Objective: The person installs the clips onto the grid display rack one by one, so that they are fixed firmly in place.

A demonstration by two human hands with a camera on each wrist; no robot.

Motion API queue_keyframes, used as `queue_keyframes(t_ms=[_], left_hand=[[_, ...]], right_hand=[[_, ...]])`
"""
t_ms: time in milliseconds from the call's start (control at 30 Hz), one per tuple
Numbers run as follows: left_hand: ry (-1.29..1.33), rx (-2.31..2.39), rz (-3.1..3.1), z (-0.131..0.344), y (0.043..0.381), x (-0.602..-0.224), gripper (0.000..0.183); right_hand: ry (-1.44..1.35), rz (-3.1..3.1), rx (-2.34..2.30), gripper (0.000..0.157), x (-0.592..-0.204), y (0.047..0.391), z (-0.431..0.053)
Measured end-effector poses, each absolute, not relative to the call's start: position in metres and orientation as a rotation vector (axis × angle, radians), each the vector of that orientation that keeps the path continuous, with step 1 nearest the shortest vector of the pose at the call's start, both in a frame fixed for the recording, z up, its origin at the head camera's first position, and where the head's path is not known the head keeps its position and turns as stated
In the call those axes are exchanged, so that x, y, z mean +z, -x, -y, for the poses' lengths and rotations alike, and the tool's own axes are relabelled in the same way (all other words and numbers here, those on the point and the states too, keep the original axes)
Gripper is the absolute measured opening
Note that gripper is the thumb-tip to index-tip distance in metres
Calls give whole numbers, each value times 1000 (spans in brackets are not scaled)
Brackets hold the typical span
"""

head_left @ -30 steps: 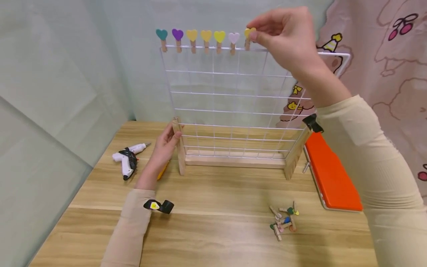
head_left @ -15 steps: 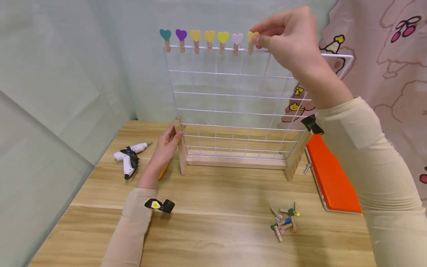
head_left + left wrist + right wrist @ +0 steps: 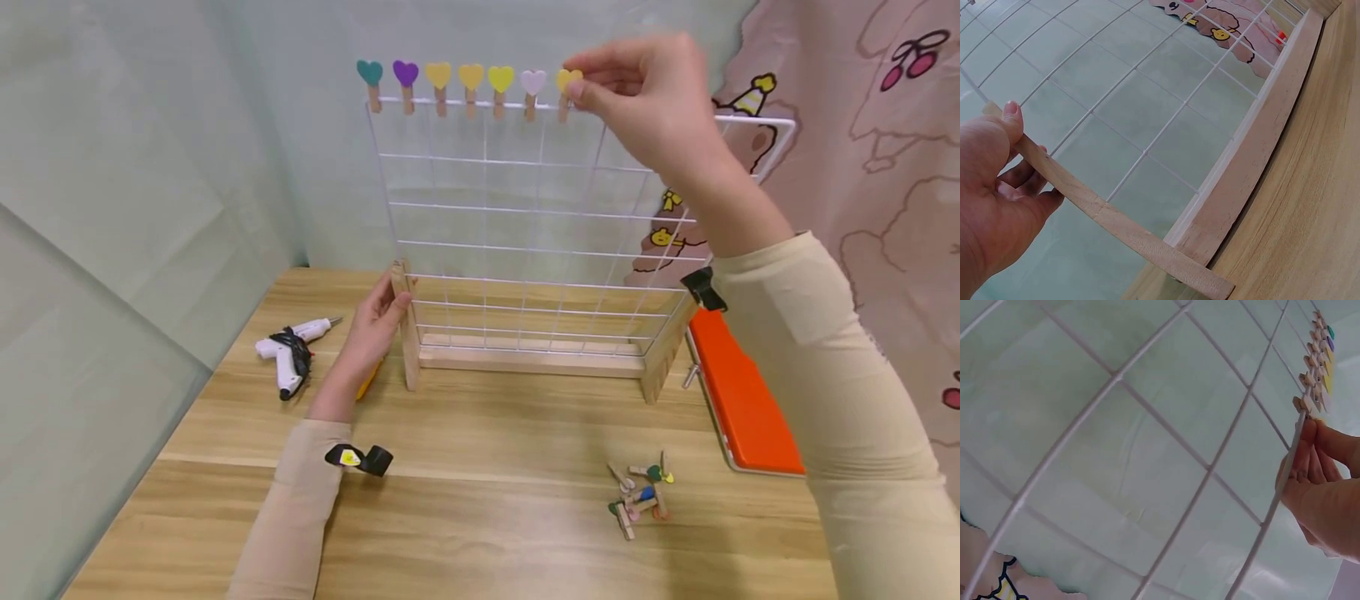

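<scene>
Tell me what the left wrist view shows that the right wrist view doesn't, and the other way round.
Only the left wrist view: the left hand holding the wooden post, plus the crossbar and table.

Only the right wrist view: the right hand at the near end of the row of clips, with teal and purple at the far end.

Both: the white wire grid, the pale green backdrop and part of the printed cloth.
</scene>
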State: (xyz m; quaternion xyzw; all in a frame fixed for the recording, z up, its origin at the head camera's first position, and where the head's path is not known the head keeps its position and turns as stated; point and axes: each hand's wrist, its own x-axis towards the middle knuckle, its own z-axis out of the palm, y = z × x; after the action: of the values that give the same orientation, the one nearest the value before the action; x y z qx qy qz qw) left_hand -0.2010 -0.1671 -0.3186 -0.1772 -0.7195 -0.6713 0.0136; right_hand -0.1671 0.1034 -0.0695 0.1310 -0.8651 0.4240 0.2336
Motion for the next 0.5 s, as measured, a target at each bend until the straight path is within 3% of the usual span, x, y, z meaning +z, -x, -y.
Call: queue_keyframes(t_ms=[267, 500], left_hand=[[547, -2101, 2237, 167, 200, -318, 53], [568, -2077, 2207, 170, 204, -320, 51]], right_hand=[[-627, 2100, 933, 21, -118, 139, -118], [-908, 2323, 707, 22, -246, 130, -160]])
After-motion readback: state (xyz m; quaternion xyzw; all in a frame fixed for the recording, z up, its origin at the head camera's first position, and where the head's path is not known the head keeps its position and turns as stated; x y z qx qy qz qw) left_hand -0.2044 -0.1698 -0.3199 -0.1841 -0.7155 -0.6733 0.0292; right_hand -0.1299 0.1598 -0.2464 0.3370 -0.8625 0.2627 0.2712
